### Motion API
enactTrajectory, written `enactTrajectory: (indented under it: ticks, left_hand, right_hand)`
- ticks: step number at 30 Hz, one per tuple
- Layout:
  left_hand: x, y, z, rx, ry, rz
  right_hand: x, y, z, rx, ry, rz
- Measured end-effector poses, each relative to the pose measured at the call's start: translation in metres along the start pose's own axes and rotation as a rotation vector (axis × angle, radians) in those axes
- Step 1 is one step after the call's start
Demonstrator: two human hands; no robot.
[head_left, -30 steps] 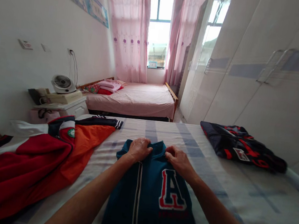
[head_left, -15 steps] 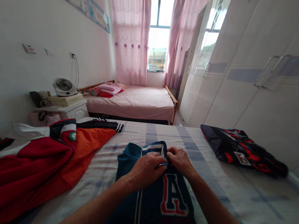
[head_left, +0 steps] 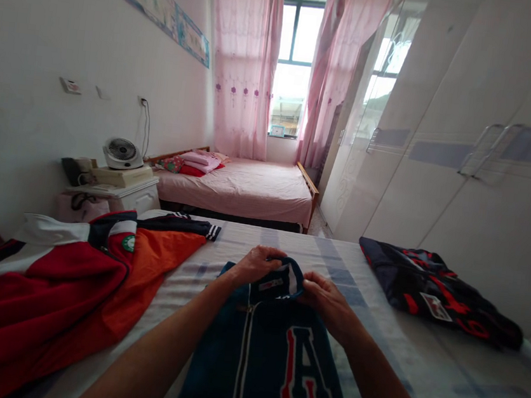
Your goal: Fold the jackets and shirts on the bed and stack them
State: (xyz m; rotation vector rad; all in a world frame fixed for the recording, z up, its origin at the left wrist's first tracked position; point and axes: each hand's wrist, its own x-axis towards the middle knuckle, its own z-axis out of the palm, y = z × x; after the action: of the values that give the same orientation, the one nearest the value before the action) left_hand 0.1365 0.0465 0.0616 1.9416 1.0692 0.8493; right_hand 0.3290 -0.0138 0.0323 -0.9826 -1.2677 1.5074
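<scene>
A dark teal zip-up jacket [head_left: 267,352] lies front side up before me, with a large letter A on its chest. Its collar stands up in a ring, and a label shows inside the neck. My left hand [head_left: 258,265] pinches the collar at its back left, fingers closed. At the collar's right side, my right hand [head_left: 326,295] grips the edge between thumb and fingers. The jacket's lower end runs out of view at the bottom.
On the left of the bed sheet [head_left: 177,304] lies a red, white and orange jacket [head_left: 59,284]. A folded black and red garment [head_left: 437,292] lies at the right. Beyond are a pink bed [head_left: 247,187], a fan [head_left: 123,153] on a cabinet, and a white wardrobe [head_left: 447,117].
My left hand has moved from the front of the collar up to its back left edge. The collar is more opened out, showing the inner label. My right hand stays at the collar's right side.
</scene>
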Motion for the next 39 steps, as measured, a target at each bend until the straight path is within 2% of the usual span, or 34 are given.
enactTrajectory:
  ticks: [5,8,11,13,17,20,22,24,28,31,33,35,37,39]
  left_hand:
    - [0.006,-0.009,0.003,-0.215,-0.020,-0.072]
    - [0.010,-0.015,0.006,-0.250,0.006,-0.108]
    - [0.012,-0.013,0.008,-0.196,0.026,-0.112]
    - [0.009,-0.007,0.007,-0.134,0.017,-0.059]
    - [0.002,0.000,0.001,0.025,-0.086,0.074]
    - [0.002,-0.005,0.002,0.170,-0.088,0.081]
    - [0.003,-0.010,0.007,0.259,-0.032,0.075]
    - [0.002,-0.010,0.013,0.331,0.036,0.079]
    - [-0.016,0.006,0.022,0.420,0.165,0.119]
    - [-0.040,0.022,0.024,0.490,0.090,0.179]
    - [-0.054,0.027,0.025,0.554,-0.019,0.206]
    - [-0.063,0.028,0.028,0.618,-0.067,0.213]
    - [-0.069,0.025,0.034,0.704,-0.022,0.227]
    - [-0.071,0.022,0.042,0.820,0.088,0.285]
  right_hand:
    - [0.001,0.000,0.000,0.201,-0.018,0.052]
    - [0.004,0.003,0.002,0.322,-0.044,0.089]
    - [0.006,0.007,0.004,0.360,0.014,0.119]
    - [0.007,0.009,0.003,0.393,0.048,0.116]
    - [0.008,0.015,-0.001,0.458,0.023,0.099]
    - [0.010,0.018,-0.004,0.434,0.008,0.090]
    - [0.010,0.018,-0.006,0.334,0.011,0.081]
    - [0.008,0.017,-0.008,0.138,0.027,0.048]
    - [0.005,0.011,-0.015,-0.270,-0.005,-0.066]
    - [0.004,0.006,-0.018,-0.526,-0.061,-0.194]
    - [0.003,0.006,-0.018,-0.741,-0.009,-0.341]
    - [0.003,0.007,-0.017,-0.923,0.073,-0.490]
    - [0.003,0.011,-0.014,-1.040,0.121,-0.585]
    - [0.004,0.017,-0.009,-1.112,0.189,-0.605]
